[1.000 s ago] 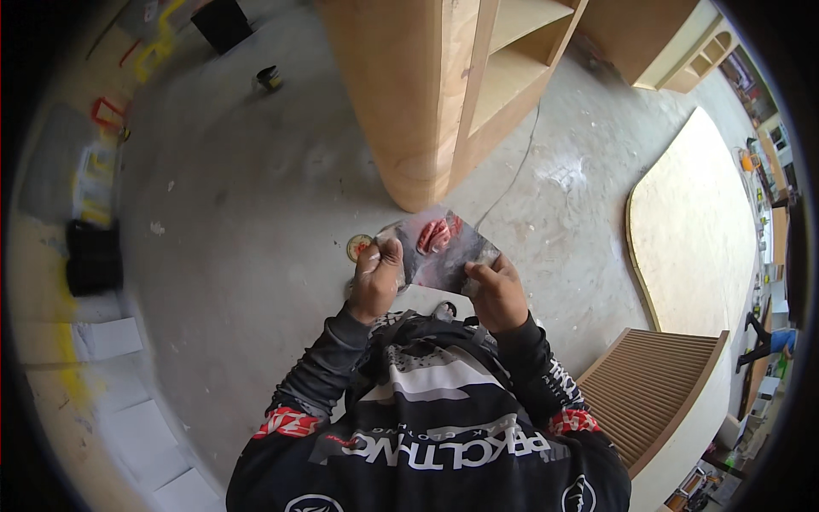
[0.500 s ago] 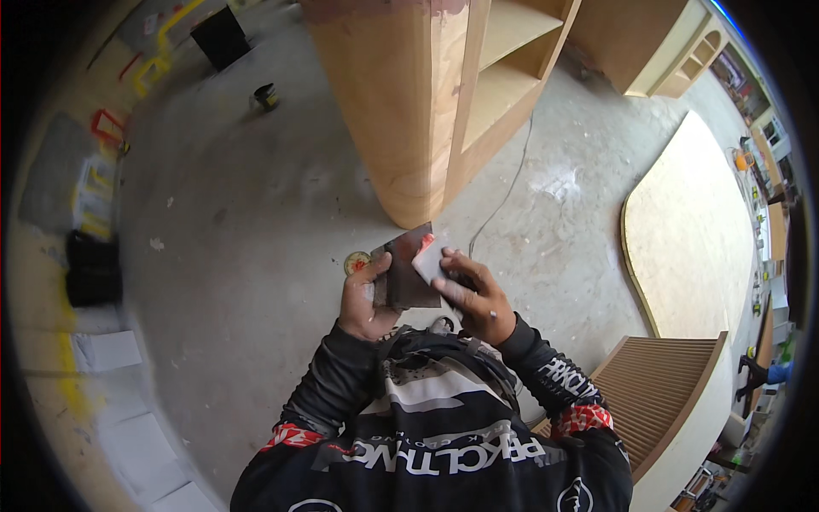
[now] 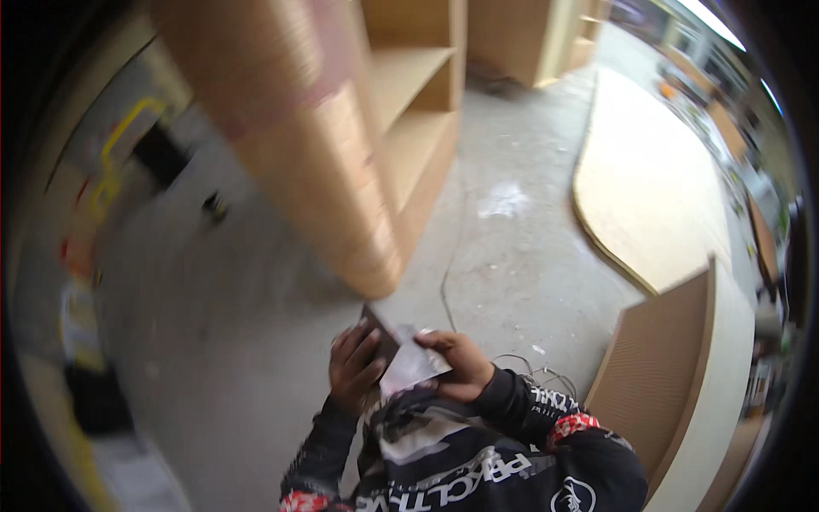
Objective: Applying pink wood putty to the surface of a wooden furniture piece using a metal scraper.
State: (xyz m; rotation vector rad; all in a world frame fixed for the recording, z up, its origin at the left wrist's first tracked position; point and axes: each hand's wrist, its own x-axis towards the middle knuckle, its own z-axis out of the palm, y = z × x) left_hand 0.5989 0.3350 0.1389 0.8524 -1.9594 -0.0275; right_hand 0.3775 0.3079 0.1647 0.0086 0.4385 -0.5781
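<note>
My left hand [image 3: 352,365] is closed around a dark, flat mixing plate [image 3: 380,336], tilted on edge so its face is mostly hidden. My right hand [image 3: 461,363] grips a pale grey, flat putty scraper [image 3: 411,365], held against or very close to the plate; whether they touch is blurred. Beyond my hands stands a wooden cabinet [image 3: 345,158] with a rounded corner, its lower end just past the plate. A reddish-brown smeared band crosses the rounded face, and open shelves [image 3: 418,111] are on its right side.
A large curved pale panel [image 3: 653,179] lies at the right on the grey floor [image 3: 503,282]. Nearer stands a curved ribbed counter [image 3: 653,367]. A cable [image 3: 445,294] runs along the floor. A dark box [image 3: 160,156] and a small pot [image 3: 214,207] are at far left.
My view has swung, so the cabinet appears further left and lower. Both hands are lower in view. The plate has tipped from flat to on edge, and the scraper's broad face is turned up.
</note>
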